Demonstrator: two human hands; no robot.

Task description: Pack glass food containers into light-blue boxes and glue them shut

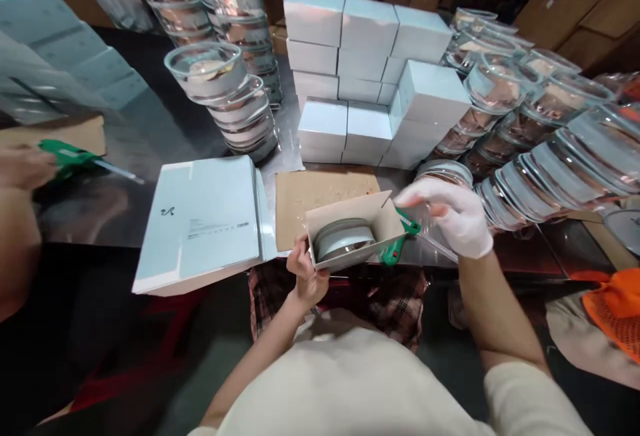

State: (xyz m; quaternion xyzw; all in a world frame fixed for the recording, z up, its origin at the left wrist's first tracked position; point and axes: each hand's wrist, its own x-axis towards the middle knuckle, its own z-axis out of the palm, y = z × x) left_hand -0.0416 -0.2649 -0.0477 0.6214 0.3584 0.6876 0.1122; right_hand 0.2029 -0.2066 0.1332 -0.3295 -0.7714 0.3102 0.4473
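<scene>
My left hand [306, 275] is bare and closed around the left end of an open cardboard box [375, 213], which is tilted toward me. Inside the box lies a round clear glass container [345, 239], resting on its side. My right hand [453, 216], in a white glove, has its fingers closed at the box's upper right edge. Part of those fingertips' contact is hard to see. A green glue gun [394, 249] lies behind the right end of the box, partly hidden by it. Beneath and beyond the box is a flat brown cardboard sheet [320, 189].
Flat pale-blue cartons [205, 223] are stacked on the left. White closed boxes [320, 123] form a wall behind. Stacked glass containers [225, 113] stand at back left, with more leaning stacks [550, 156] at right. Another person's hand [25, 168] holds a green glue gun [70, 156].
</scene>
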